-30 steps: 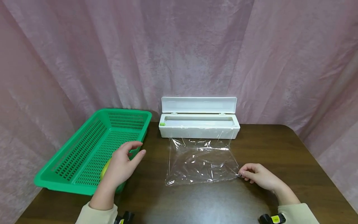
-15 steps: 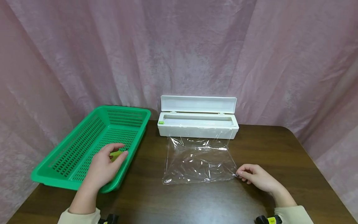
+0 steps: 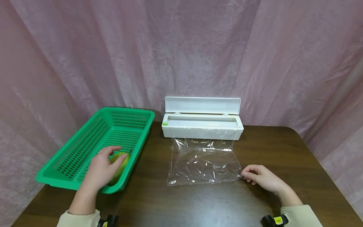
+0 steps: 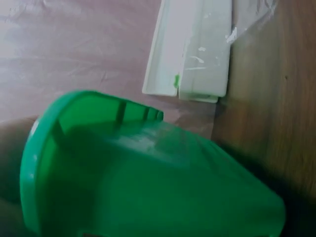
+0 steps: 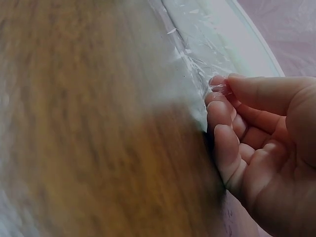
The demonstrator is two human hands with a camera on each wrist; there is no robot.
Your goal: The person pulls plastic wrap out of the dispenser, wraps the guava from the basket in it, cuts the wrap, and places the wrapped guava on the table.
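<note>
In the head view my left hand [image 3: 100, 170] reaches into the green plastic basket [image 3: 137, 142], thumb and index finger apart above a yellow-green fruit [image 3: 120, 170]. Part of the fruit shows between and beyond them; the other fingers' undersides are hidden. The left wrist view has the basket's wall [image 4: 163, 187] in front of most of this hand. My right hand [image 3: 262, 179] pinches the near right corner of a sheet of clear plastic wrap [image 3: 204, 164] between thumb and index finger, its other fingers curled. The sheet runs back to a white wrap dispenser [image 3: 202, 132].
The dispenser's lid [image 3: 202, 105] stands up at the back, with a small green slider [image 3: 165, 124] at its left end. Brown wood of the table [image 3: 198, 205] shows in front of the wrap. A pink curtain [image 3: 198, 47] hangs behind.
My left hand has moved left and down over the basket, and more of the fruit now shows beside the thumb. The right hand keeps its pinch on the wrap.
</note>
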